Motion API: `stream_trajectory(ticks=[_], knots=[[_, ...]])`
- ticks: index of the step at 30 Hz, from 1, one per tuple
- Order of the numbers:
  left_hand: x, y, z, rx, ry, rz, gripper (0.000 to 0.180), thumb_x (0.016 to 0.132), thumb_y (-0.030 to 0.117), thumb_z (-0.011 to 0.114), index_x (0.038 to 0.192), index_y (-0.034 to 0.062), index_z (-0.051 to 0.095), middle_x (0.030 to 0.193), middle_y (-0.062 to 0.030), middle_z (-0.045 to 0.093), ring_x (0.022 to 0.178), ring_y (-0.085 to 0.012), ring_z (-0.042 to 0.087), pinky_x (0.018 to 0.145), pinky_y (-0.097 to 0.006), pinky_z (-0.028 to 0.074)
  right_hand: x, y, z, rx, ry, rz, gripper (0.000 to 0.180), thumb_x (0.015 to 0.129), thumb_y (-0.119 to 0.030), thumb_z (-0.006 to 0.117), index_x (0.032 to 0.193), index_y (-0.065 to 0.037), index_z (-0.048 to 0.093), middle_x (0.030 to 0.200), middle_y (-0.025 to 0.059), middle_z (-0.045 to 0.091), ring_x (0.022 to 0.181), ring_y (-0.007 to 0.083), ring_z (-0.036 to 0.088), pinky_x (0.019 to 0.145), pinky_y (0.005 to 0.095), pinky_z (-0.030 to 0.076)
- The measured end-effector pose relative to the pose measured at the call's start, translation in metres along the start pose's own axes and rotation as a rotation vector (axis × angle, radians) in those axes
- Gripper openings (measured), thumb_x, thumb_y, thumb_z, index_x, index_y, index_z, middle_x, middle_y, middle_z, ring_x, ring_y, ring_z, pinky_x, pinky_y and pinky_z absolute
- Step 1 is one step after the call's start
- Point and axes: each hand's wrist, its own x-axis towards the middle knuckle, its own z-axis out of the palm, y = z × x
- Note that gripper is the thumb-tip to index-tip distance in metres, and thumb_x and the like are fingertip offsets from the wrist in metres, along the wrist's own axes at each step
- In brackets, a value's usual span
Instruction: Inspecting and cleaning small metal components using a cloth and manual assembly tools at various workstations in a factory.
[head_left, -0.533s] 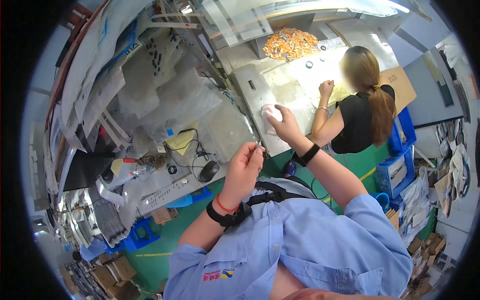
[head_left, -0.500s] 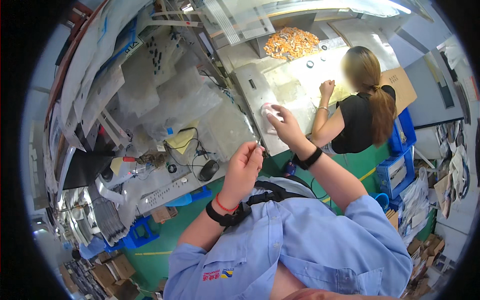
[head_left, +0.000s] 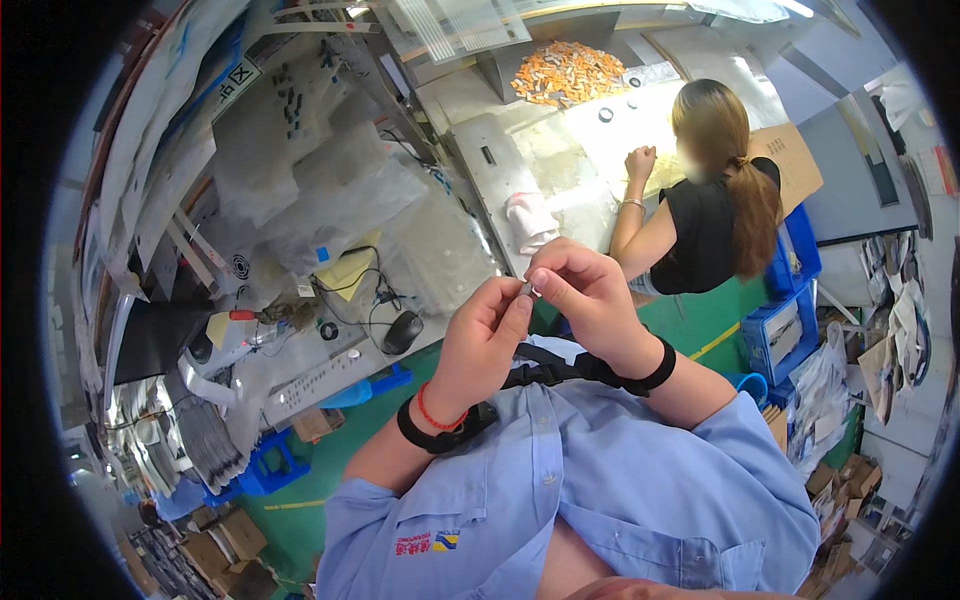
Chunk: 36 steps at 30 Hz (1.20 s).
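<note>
My left hand (head_left: pixel 484 338) is closed in a pinch, thumb against fingers, around a small grey piece (head_left: pixel 527 288) whose kind I cannot make out. Close against it, my right hand (head_left: pixel 597 308) also pinches, its thumb and forefinger meeting at the same tiny piece. Both hands are raised in front of my blue shirt, by the gap between two benches. Just beyond my right hand, a crumpled whitish-pink cloth (head_left: pixel 530 218) lies on the bench.
A co-worker (head_left: pixel 720 190) sits at the right bench near a heap of small orange-and-white parts (head_left: pixel 568 75). The left bench holds clear plastic sheets (head_left: pixel 340 200), a black mouse (head_left: pixel 403 332) and cables. Blue crates (head_left: pixel 782 330) stand at right on the green floor.
My right hand has left the cloth on the bench and come back toward me to meet my left hand. Its fingers have closed into a pinch beside the small piece.
</note>
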Motion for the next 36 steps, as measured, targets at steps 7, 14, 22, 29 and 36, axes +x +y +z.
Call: stream_trajectory(ticks=[7,14,22,29,36], knots=[[0.0,0.006,0.007,0.106,0.051,0.111,0.014,0.094,0.014,0.055,0.093,0.0004,0.056,0.068,0.0033,0.049,0.06,-0.0023,0.039,0.051,-0.021,0.032,-0.005,-0.001,0.005,-0.213,0.069,-0.19,0.006,0.091,-0.005,0.057,0.09,0.001,0.057,0.09,0.0047,0.053,0.079,0.0099,0.051,0.069,0.0227,0.043],[-0.004,0.005,0.006,0.201,0.079,0.253,0.012,0.092,0.012,0.057,0.091,0.0001,0.055,0.063,0.0005,0.047,0.057,-0.0046,0.038,0.05,-0.023,0.032,-0.009,-0.009,0.015,-0.107,0.086,-0.199,0.005,0.092,-0.005,0.055,0.09,0.0,0.055,0.091,0.0046,0.051,0.079,0.0103,0.048,0.071,0.0225,0.041],[-0.019,0.031,0.007,0.399,0.099,0.383,0.008,0.087,0.006,0.06,0.093,0.001,0.057,0.059,-0.0035,0.044,0.052,-0.0085,0.037,0.048,-0.025,0.033,-0.014,-0.019,0.022,-0.246,0.088,-0.389,0.008,0.09,-0.008,0.058,0.089,-0.001,0.055,0.089,0.0072,0.053,0.078,0.0163,0.05,0.071,0.0269,0.042],[-0.02,0.036,0.001,0.594,0.125,0.537,0.01,0.088,0.006,0.06,0.097,0.0014,0.059,0.064,-0.0057,0.049,0.054,-0.0092,0.043,0.049,-0.025,0.036,-0.012,-0.024,0.017,-0.402,0.006,-0.376,0.007,0.089,-0.007,0.059,0.089,-0.001,0.055,0.087,0.0089,0.054,0.077,0.018,0.051,0.07,0.0271,0.042],[-0.024,0.02,0.005,0.254,0.08,0.391,0.011,0.089,0.008,0.06,0.098,0.0011,0.059,0.067,-0.0064,0.051,0.055,-0.0093,0.044,0.05,-0.025,0.037,-0.018,-0.021,0.036,-0.161,0.112,-0.337,0.007,0.089,-0.007,0.058,0.087,-0.001,0.054,0.085,0.0096,0.054,0.075,0.0183,0.051,0.068,0.0273,0.043]])
